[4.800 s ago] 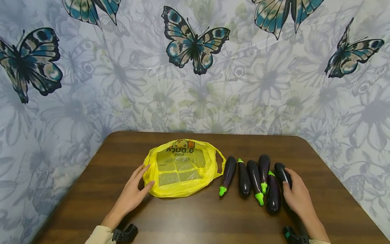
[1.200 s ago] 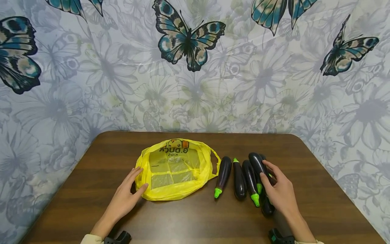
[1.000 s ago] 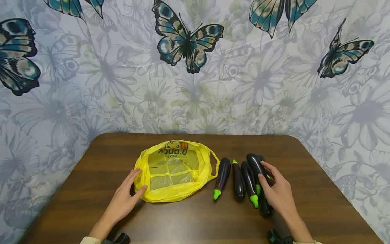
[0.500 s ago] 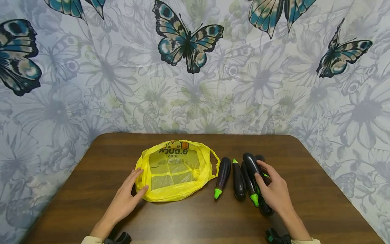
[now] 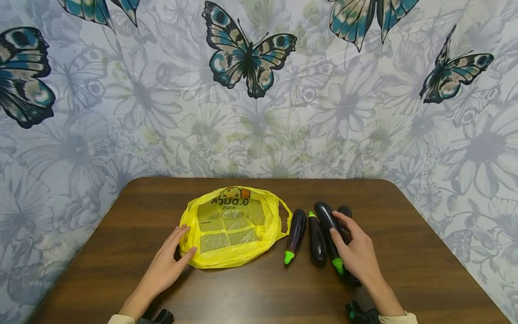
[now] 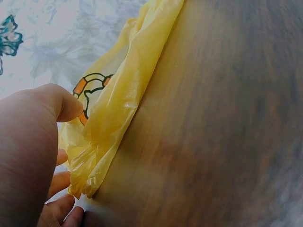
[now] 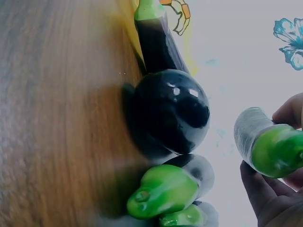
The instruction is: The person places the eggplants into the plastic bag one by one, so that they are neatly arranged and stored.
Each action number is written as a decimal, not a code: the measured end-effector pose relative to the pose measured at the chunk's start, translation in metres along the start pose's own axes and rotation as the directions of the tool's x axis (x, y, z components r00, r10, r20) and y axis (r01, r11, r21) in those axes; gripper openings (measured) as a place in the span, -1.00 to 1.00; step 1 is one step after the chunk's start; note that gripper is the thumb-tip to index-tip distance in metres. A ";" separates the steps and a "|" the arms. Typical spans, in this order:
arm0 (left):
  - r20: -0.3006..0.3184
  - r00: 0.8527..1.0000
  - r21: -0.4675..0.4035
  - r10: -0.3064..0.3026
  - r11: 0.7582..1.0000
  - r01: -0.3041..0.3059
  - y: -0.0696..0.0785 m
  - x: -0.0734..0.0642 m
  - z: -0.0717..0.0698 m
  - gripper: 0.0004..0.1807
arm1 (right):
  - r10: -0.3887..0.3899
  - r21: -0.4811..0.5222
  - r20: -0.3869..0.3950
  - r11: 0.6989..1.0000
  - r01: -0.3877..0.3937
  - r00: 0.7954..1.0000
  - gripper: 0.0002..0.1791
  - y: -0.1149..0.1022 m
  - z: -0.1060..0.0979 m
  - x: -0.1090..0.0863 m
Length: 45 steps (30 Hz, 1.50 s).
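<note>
My right hand (image 5: 358, 256) grips a dark purple eggplant (image 5: 325, 213) by its sides. The right wrist view shows the held eggplant (image 7: 279, 149) raised, its green stem end toward the camera. Below and around it several more eggplants lie on the table, among them one by the bag (image 5: 296, 234), one beside that (image 5: 317, 245) and one partly covered (image 5: 345, 210). My left hand (image 5: 167, 258) touches the left side of a yellow plastic bag (image 5: 226, 262), fingers and thumb spread. The bag lies with its mouth spread wide; its inside shows nothing but film.
The brown wooden table (image 5: 243, 297) has rounded far corners. A wall with butterfly print (image 5: 251, 135) stands right behind it. The bag's handle loop (image 5: 287, 216) reaches toward the nearest eggplant. A black wrist device (image 5: 362, 315) sits on my right wrist.
My right hand has picked up the rightmost eggplant and carried it left over the others, still drifting left in the last second. My left hand stays at the bag.
</note>
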<state>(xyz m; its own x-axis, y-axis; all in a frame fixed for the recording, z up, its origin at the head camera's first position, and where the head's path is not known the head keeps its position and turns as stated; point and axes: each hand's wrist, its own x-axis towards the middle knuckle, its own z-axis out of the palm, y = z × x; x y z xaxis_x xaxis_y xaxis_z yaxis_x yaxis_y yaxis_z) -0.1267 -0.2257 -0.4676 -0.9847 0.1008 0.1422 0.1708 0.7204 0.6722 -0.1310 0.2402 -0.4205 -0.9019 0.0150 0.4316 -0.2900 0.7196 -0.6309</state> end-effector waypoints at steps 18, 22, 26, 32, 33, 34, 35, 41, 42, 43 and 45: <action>0.005 1.000 -0.029 -0.012 1.000 0.012 -0.002 -0.007 0.003 -0.26 | 0.044 0.013 0.031 0.999 -0.045 0.999 -0.52 0.000 0.000 -0.003; -0.001 1.000 -0.023 -0.008 1.000 0.008 0.000 -0.007 0.002 -0.27 | 0.058 0.019 0.041 0.998 -0.059 0.997 -0.52 -0.001 0.000 -0.004; 0.005 1.000 -0.026 -0.014 1.000 0.014 0.000 -0.006 0.002 -0.25 | 0.060 0.019 0.042 0.998 -0.061 0.997 -0.52 -0.002 0.000 -0.005; 0.009 1.000 -0.034 -0.021 0.999 0.021 0.000 -0.005 0.004 -0.25 | 0.041 0.019 0.043 0.999 -0.041 0.998 -0.52 -0.002 0.001 -0.006; 0.009 1.000 -0.036 -0.019 0.999 0.020 0.000 -0.005 0.004 -0.25 | 0.040 0.019 0.041 0.999 -0.041 0.998 -0.52 -0.002 0.001 -0.006; 0.005 1.000 -0.035 -0.014 0.999 0.014 0.000 -0.005 0.004 -0.25 | 0.038 0.018 0.037 0.999 -0.039 0.999 -0.52 -0.002 0.001 -0.006; 0.002 1.000 -0.036 -0.011 0.999 0.011 0.001 -0.004 0.003 -0.26 | 0.038 0.018 0.038 0.999 -0.039 0.999 -0.52 -0.002 0.001 -0.006; -0.011 1.000 -0.034 0.000 0.999 0.000 0.001 -0.003 0.003 -0.28 | 0.012 0.033 0.031 0.999 -0.013 0.999 -0.52 -0.003 0.001 -0.001; -0.015 1.000 -0.032 0.003 0.999 -0.004 0.000 -0.003 0.003 -0.28 | 0.004 0.033 0.028 0.999 -0.005 1.000 -0.52 -0.004 0.001 0.001; -0.016 1.000 -0.033 0.003 0.999 -0.004 0.000 -0.002 0.002 -0.28 | -0.003 0.034 0.028 0.999 0.002 1.000 -0.52 -0.005 0.001 0.002; -0.015 1.000 -0.032 0.003 0.999 -0.004 0.000 0.000 0.002 -0.28 | -0.019 0.032 0.027 0.999 0.018 0.999 -0.51 -0.008 0.001 0.005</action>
<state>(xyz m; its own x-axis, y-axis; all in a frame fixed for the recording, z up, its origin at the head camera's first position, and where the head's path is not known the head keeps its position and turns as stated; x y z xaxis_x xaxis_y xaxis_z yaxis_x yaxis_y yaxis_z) -0.1266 -0.2244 -0.4685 -0.9835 0.0928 0.1555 0.1757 0.6975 0.6948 -0.1339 0.2339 -0.4141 -0.9045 -0.0173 0.4260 -0.3164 0.6970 -0.6435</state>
